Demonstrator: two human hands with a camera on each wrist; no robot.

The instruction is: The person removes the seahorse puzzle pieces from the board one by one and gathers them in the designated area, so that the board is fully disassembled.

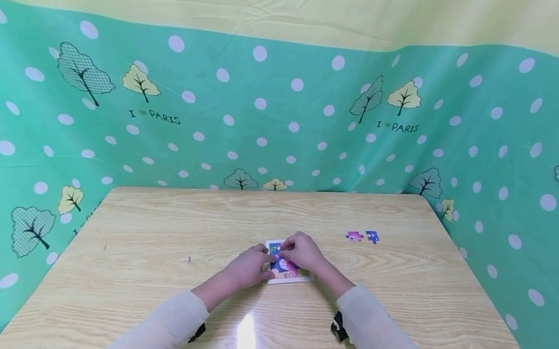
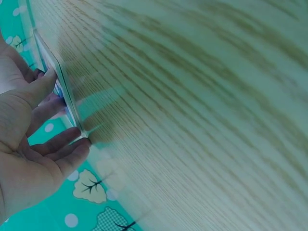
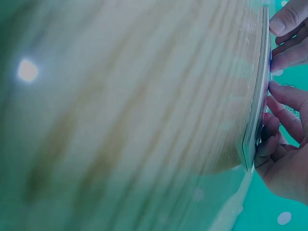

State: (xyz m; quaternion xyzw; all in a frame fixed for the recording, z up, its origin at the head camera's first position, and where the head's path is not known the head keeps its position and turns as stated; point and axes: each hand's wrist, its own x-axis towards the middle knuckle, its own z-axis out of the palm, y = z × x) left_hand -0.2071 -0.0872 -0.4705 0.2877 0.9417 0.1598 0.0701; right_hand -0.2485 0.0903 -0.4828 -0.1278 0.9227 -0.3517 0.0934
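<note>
A small jigsaw puzzle (image 1: 290, 274) in a white tray lies flat on the table, showing a pink and blue picture. My left hand (image 1: 247, 267) holds its left side, with fingertips on the picture and along the edge. In the left wrist view, fingers (image 2: 72, 156) of that hand touch the tray's corner. Over the upper part of the picture, my right hand (image 1: 302, 251) pinches what looks like a small puzzle piece between thumb and forefinger; the fingertips mostly hide it. In the right wrist view, the tray (image 3: 257, 96) is seen edge-on beside both hands.
A pink loose piece (image 1: 354, 236) and a blue loose piece (image 1: 372, 236) lie to the right, beyond the puzzle. The wooden table (image 1: 159, 225) backs onto a green dotted curtain (image 1: 208, 83). Light glares off its near part.
</note>
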